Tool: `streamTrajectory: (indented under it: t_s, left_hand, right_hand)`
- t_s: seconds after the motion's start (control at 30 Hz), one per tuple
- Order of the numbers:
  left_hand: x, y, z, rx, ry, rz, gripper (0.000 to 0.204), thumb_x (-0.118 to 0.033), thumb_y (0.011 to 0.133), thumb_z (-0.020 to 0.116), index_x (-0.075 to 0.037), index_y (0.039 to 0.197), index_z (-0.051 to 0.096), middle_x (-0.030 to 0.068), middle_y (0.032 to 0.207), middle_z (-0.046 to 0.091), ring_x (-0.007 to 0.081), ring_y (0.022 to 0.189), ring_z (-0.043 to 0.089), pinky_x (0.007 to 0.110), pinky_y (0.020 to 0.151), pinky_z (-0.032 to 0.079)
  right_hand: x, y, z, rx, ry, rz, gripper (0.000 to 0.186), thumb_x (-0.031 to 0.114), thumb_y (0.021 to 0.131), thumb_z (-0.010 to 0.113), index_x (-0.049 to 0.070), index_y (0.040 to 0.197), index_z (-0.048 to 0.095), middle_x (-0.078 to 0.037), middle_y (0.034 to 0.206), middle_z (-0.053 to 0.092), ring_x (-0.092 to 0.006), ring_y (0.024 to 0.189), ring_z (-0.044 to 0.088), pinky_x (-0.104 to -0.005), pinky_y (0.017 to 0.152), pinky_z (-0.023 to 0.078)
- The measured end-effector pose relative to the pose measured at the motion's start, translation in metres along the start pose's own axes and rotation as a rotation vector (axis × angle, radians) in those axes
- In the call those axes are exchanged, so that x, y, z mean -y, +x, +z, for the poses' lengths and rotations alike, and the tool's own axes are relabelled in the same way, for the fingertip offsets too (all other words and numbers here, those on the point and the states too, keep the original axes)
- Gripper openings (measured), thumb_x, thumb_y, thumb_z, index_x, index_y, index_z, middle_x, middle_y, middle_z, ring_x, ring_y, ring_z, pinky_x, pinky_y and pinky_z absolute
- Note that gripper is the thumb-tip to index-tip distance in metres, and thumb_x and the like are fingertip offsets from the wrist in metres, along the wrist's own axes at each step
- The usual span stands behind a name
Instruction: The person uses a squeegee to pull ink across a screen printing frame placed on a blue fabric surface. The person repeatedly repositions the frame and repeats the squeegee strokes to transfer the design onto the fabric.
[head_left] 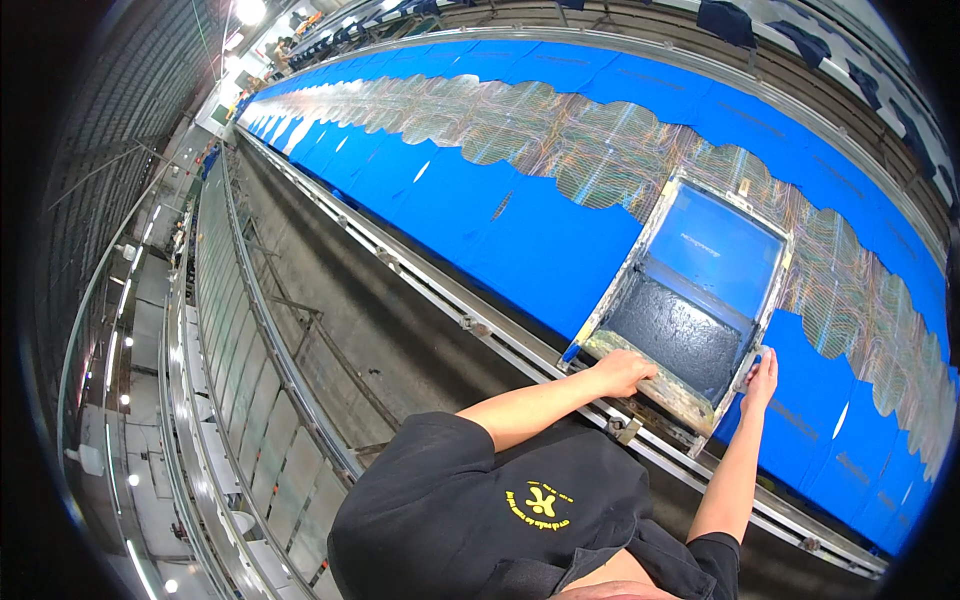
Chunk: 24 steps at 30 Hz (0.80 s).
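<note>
"Head view: where's our screen-printing frame (635, 262)?"

"Lying flat across smooth blue fabric (440, 213) and the scalloped, swirl-lined strip (605, 150). Our left hand (625, 373) closes over its crusted near bar (684, 392); our right hand (763, 376) holds the right rail (770, 298)."

"How do we handle it well?"

"We'd press evenly and level, so the glossy black ink (672, 325) doesn't slide from the mesh's (715, 235) near half."

Ceiling lamp (250, 11): blown-out white, upper left
Tube lights (140, 568): bright streaks, lower left
Dark ink (680, 328): speckled, glossy glare
Blue fabric (400, 172): vivid, brightly lit
Patterned strip (500, 112): silvery sheen, whitening toward its far end
Floor (400, 315): dim, shadowed
Outer rim: black, straight edges bowing
</note>
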<state>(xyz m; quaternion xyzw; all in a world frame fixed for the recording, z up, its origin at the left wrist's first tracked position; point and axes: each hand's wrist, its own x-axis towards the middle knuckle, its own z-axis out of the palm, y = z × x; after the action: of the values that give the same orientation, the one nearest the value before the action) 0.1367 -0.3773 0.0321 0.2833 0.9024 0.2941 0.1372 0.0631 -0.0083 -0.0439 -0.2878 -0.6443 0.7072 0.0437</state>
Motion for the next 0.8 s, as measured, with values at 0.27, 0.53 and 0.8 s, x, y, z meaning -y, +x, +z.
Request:
streamTrajectory:
  t_s: [0.27, 0.53, 0.8]
  left_hand:
    - [-0.007, 0.005, -0.021, 0.05, -0.038, 0.01, 0.039, -0.03, 0.072, 0.09, -0.011, 0.098, 0.069, 0.0094, 0.093, 0.074, 0.0348, 0.099, 0.071, 0.051, 0.081, 0.055]
    - [-0.015, 0.004, -0.032, -0.124, -0.19, 0.123, 0.036, -0.034, 0.077, 0.088, -0.009, 0.097, 0.07, 0.0053, 0.093, 0.073, 0.0299, 0.097, 0.069, 0.046, 0.082, 0.054]
    - [-0.014, -0.232, -0.045, 0.149, -0.055, -0.848, 0.062, -0.062, 0.103, 0.051, -0.009, 0.083, 0.077, 0.0139, 0.084, 0.076, 0.0364, 0.088, 0.074, 0.05, 0.078, 0.058]
  right_hand:
    - [0.068, -0.142, 0.004, 0.302, -0.95, -0.887, 0.068, 0.037, 0.086, 0.086, 0.002, 0.139, 0.062, -0.018, 0.133, 0.065, -0.0369, 0.125, 0.06, -0.049, 0.107, 0.045]
    - [0.054, -0.186, 0.02, 0.58, -1.065, -0.782, 0.045, 0.005, 0.075, 0.082, 0.007, 0.118, 0.072, -0.01, 0.114, 0.073, -0.0307, 0.11, 0.065, -0.0446, 0.098, 0.047]
    - [0.052, -0.185, 0.023, 0.576, -0.964, -0.807, 0.039, 0.004, 0.072, 0.083, 0.005, 0.11, 0.073, -0.011, 0.093, 0.071, -0.0332, 0.09, 0.066, -0.0452, 0.083, 0.049]
